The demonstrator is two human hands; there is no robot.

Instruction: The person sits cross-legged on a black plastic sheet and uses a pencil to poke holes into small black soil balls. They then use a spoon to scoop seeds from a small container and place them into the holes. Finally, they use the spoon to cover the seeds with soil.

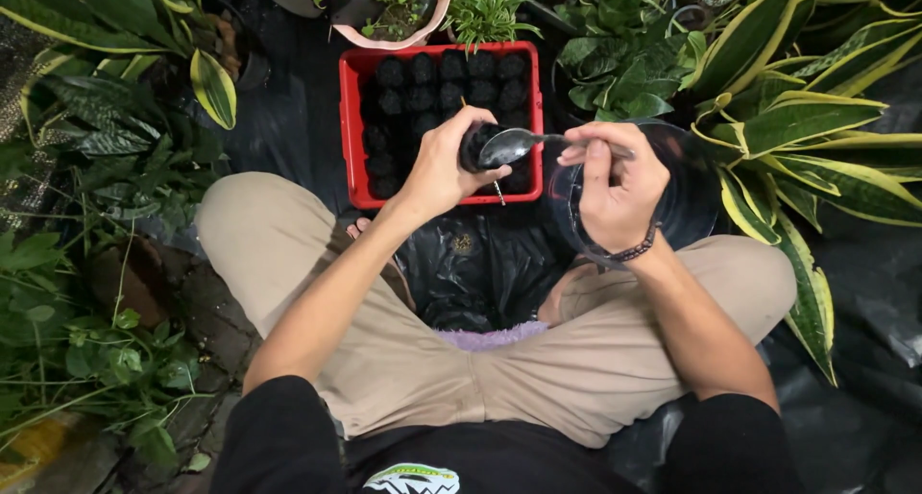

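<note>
We sat cross-legged on black plastic sheeting (480, 273) laid over the ground, with a red tray (351, 129) of small black seedling bags (451, 81) just ahead of our knees.

Left hand (442, 168): grip wrapped around one small black seedling bag (477, 148), held above the near right part of the tray. The bag looked like thin soft plastic packed with soil, so we judged it light but easily squashed, and prone to spill if tipped. Best taken around the middle of its side, upright, with gentle pressure.

Right hand (615, 192): grip pinched narrow on the handle of a metal spoon (514, 145), bowl level at the mouth of the held bag. Spoon stiff and smooth; we judged that a hold near the handle end gives reach but less control. We could not tell whether the bowl carried anything.

A clear plastic bowl (687, 206) sat on our right knee, under the right hand. Snake plants (797, 129) and other foliage surrounded us, with a pink pot (432, 24) beyond the tray.
</note>
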